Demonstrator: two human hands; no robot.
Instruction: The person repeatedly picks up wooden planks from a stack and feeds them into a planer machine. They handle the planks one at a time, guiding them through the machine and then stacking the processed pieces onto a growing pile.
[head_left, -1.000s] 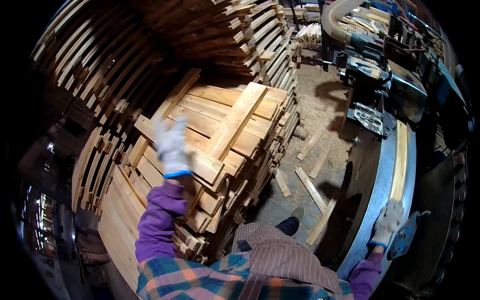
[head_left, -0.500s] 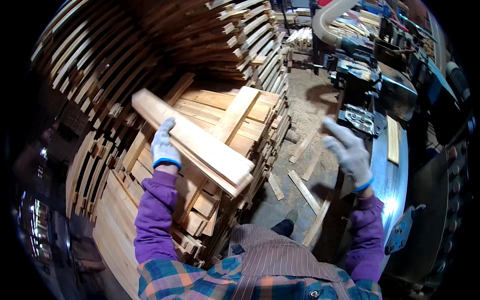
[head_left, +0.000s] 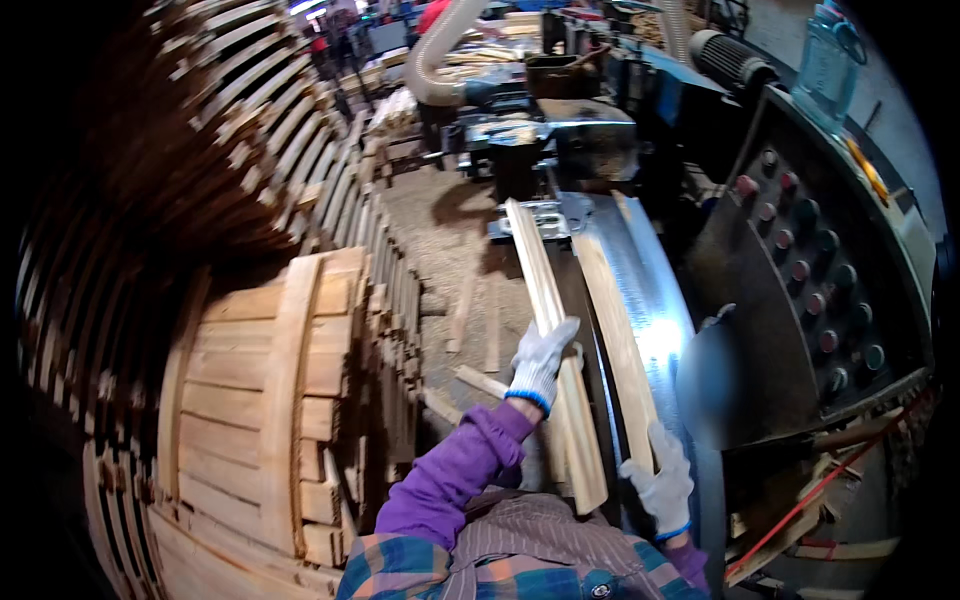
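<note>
My left hand [head_left: 545,358], in a white knit glove with a blue cuff, is closed round a few pale wooden boards [head_left: 582,430]. They are held lengthwise in front of me, beside the metal machine bed [head_left: 655,300]. Another wooden board [head_left: 618,345] lies along that bed, pointing toward the machine head. At its near end is my right hand [head_left: 662,482], gloved alike, with thumb and fingers on either side of the board's end. Part of the right palm is hidden from view.
A stack of boards [head_left: 225,395] stands at left, with taller stacked slats [head_left: 290,150] behind. Loose strips [head_left: 463,310] lie on the dusty floor. To the right is a control panel [head_left: 800,270] with several buttons. A ribbed hose [head_left: 435,65] runs down to the machine.
The view has turned right, toward the machine. My left hand has carried its boards from above the stack to beside the bed. My right hand, open in the air before, has closed on the bed's board.
</note>
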